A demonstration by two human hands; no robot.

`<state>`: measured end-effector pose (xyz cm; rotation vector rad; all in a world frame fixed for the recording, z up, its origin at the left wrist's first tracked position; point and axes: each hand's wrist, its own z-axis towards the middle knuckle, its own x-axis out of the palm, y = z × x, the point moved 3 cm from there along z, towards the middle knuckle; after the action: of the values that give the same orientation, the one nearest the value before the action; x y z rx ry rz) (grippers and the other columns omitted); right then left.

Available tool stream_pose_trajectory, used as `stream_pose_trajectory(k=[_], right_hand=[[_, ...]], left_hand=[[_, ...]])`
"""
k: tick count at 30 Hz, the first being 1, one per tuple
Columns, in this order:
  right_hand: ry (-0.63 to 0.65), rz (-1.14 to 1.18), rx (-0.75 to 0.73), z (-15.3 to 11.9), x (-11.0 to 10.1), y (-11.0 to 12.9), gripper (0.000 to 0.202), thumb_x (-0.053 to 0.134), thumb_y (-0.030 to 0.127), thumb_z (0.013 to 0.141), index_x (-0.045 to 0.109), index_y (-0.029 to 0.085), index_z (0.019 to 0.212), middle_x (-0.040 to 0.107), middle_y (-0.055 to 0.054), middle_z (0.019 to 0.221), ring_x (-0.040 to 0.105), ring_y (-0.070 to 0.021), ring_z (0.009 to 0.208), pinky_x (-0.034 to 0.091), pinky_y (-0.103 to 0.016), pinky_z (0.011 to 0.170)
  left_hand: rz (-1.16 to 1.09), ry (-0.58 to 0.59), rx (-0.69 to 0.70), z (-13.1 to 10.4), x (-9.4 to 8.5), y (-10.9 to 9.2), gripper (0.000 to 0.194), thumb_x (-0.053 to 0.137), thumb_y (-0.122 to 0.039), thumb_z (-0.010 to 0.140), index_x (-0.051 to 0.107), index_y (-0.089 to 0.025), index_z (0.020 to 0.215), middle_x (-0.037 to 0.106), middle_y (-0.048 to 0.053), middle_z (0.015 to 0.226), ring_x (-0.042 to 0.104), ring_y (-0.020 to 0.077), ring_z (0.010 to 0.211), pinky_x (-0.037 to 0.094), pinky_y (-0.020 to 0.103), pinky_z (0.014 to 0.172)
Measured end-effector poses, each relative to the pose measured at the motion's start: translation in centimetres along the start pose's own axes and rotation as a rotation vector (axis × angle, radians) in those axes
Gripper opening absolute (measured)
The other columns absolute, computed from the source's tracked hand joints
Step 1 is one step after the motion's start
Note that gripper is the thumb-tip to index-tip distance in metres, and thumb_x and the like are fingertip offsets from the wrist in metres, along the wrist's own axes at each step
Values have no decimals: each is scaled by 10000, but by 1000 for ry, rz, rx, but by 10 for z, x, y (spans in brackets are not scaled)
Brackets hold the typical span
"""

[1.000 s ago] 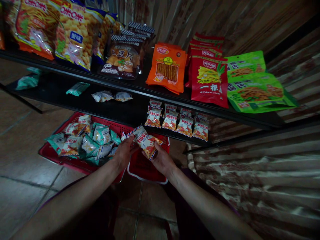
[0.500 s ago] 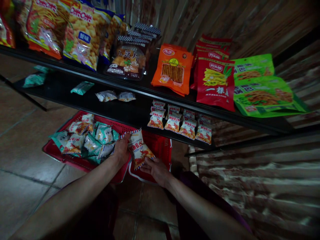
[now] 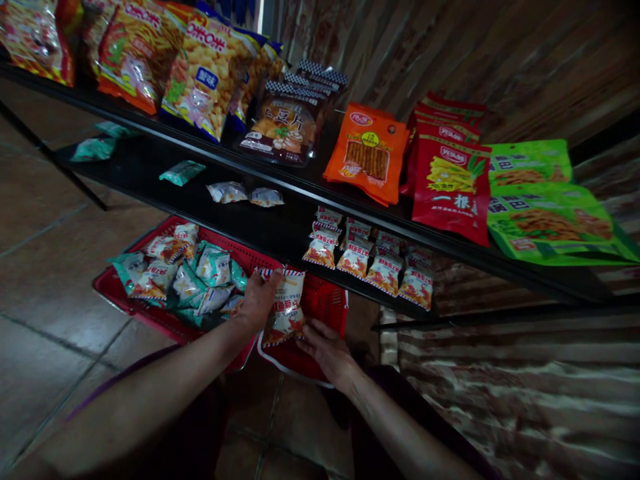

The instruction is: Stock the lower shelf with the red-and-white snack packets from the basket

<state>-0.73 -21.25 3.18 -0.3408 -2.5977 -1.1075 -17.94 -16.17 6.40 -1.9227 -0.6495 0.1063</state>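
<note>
My left hand (image 3: 261,299) grips the upper left corner of a small white and orange snack bag (image 3: 286,307), its printed front turned up. At the bag's lower right edge is my right hand (image 3: 327,350), fingers stretched out and spread; whether they touch the bag is hard to tell. Both hands are over a red basket (image 3: 324,303) on the floor. To the left, a second red basket (image 3: 113,293) holds several snack bags, some teal (image 3: 214,264) and some white and orange (image 3: 154,280). My left forearm covers part of its near rim.
Above the baskets runs a black lower shelf (image 3: 250,230) with rows of small snack bags (image 3: 355,255) and a teal packet (image 3: 183,172). The upper shelf (image 3: 300,181) juts over it, bearing orange (image 3: 367,153), red (image 3: 450,187) and green (image 3: 550,217) packets. Corrugated wall (image 3: 500,373) stands at right.
The snack bag has turned more upright. My right hand has loosened from its lower edge, fingers extending. The whole view has shifted, with shelves appearing farther right and lower.
</note>
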Motion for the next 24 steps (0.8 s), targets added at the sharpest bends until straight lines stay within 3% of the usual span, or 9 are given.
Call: stream_pose_trajectory(k=[4, 8, 14, 19, 24], right_hand=[[-9, -45, -1, 0, 3, -4, 395, 883, 284, 472, 694, 167, 797, 705, -7, 775, 628, -100, 684, 508, -228, 663], [-54, -64, -26, -1, 3, -7, 403, 893, 265, 442, 698, 175, 782, 708, -3, 777, 614, -82, 645, 485, -184, 586], [-164, -8, -93, 9, -6, 1, 420, 902, 233, 412, 689, 197, 773, 711, 10, 782, 624, -84, 642, 517, -178, 579], [-176, 75, -167, 16, -9, 8, 407, 894, 210, 429, 689, 198, 781, 700, 20, 773, 611, -69, 628, 516, -163, 580], [-155, 46, -132, 8, -3, 14, 390, 889, 255, 447, 681, 192, 771, 704, 7, 782, 626, -99, 668, 510, -201, 598]], left_hand=[[-14, 9, 0, 2, 1, 2, 281, 678, -413, 652, 533, -180, 715, 590, -16, 614, 547, 117, 530, 444, 247, 528], [-42, 21, -98, 3, 2, 0, 295, 692, -406, 669, 546, -178, 785, 613, 1, 648, 568, 121, 547, 456, 243, 536], [-83, 243, -295, -6, 14, -4, 499, 728, -426, 655, 528, -191, 1048, 686, 77, 896, 649, 193, 688, 517, 318, 588], [140, 347, -283, -21, 13, 5, 372, 760, -169, 591, 579, -172, 915, 687, 59, 873, 642, 181, 783, 514, 280, 679], [227, 352, -289, -25, 4, 11, 300, 716, -144, 611, 547, -165, 857, 644, 19, 776, 607, 149, 700, 491, 244, 578]])
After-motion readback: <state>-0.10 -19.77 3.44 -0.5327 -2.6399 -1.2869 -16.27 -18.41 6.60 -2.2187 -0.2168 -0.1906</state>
